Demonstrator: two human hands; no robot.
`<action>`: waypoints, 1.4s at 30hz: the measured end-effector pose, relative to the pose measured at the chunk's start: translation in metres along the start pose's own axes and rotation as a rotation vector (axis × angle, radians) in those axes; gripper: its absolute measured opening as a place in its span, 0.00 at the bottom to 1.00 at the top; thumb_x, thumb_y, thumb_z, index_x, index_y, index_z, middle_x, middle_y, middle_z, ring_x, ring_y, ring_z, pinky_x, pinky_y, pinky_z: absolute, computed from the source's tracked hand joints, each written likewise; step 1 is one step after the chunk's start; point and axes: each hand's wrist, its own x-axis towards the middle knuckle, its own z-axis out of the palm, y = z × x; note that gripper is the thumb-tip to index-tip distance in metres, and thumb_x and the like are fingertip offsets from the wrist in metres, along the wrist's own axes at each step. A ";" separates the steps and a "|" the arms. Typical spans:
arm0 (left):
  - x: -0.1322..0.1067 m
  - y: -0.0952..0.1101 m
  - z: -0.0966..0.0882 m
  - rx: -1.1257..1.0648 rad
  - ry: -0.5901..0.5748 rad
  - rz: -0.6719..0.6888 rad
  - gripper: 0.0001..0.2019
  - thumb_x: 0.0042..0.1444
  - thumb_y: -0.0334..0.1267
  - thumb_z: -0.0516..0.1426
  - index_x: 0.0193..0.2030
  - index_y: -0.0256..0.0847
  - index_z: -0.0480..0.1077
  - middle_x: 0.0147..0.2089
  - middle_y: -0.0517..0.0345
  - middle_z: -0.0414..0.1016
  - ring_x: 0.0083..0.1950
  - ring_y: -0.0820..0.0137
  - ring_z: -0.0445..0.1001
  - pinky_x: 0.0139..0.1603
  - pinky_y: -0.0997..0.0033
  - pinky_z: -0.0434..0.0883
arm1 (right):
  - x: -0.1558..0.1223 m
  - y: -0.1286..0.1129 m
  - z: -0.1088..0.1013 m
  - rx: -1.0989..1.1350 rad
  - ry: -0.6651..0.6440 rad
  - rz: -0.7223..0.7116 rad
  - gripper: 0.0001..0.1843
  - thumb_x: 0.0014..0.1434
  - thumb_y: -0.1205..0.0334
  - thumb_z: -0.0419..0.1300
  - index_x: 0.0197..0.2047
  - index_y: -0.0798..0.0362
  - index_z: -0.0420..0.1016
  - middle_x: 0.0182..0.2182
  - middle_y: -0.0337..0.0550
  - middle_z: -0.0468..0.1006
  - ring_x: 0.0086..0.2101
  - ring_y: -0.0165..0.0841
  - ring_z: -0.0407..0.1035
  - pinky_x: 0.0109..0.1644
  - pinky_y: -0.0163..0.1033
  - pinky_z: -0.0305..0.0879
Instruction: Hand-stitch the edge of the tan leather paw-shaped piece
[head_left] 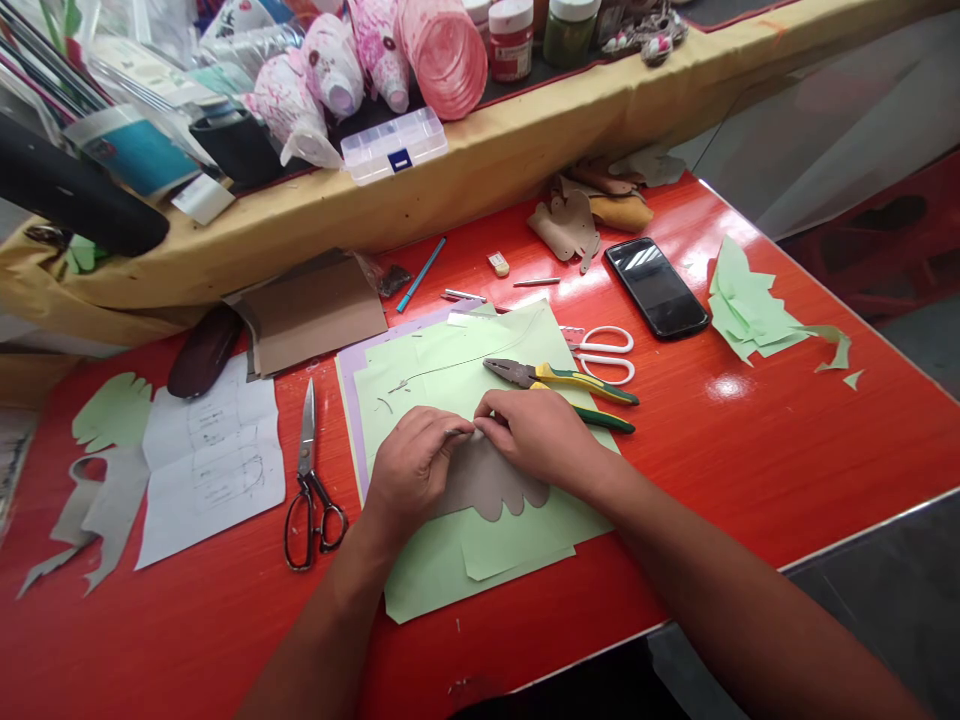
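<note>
My left hand and my right hand meet fingertip to fingertip, both closed in a pinch. A small dark sliver shows at the left fingertips; what either hand pinches is too small to make out. Just below them is a grey-brown piece with a scalloped edge, its upper part hidden by my hands. Under it lie light green paper sheets. Combination pliers with yellow and green handles rest beyond my right hand. A thin dark wire curves across the green paper.
Black-handled scissors and a pencilled white sheet are at left. White-handled scissors, a phone and green paper scraps are at right. A brown board lies behind. Paint jars stand on the ledge.
</note>
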 end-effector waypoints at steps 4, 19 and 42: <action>0.000 -0.001 0.002 0.027 0.003 0.040 0.10 0.71 0.29 0.52 0.47 0.43 0.76 0.42 0.54 0.82 0.44 0.64 0.77 0.46 0.61 0.75 | 0.000 0.000 0.000 -0.007 -0.003 -0.002 0.08 0.69 0.59 0.61 0.41 0.48 0.82 0.32 0.38 0.85 0.33 0.35 0.74 0.33 0.38 0.49; -0.002 0.006 0.011 0.156 0.077 0.085 0.08 0.69 0.27 0.55 0.47 0.41 0.74 0.40 0.54 0.82 0.42 0.63 0.76 0.45 0.62 0.74 | 0.000 0.000 0.001 -0.010 0.009 -0.007 0.09 0.69 0.57 0.61 0.41 0.48 0.82 0.32 0.38 0.85 0.33 0.36 0.75 0.33 0.38 0.49; -0.001 0.001 0.008 0.016 0.040 0.022 0.09 0.70 0.26 0.53 0.45 0.40 0.75 0.40 0.56 0.81 0.42 0.66 0.75 0.46 0.66 0.72 | -0.001 0.004 0.003 0.035 0.030 -0.023 0.09 0.69 0.57 0.62 0.40 0.48 0.82 0.32 0.38 0.85 0.31 0.34 0.72 0.33 0.37 0.50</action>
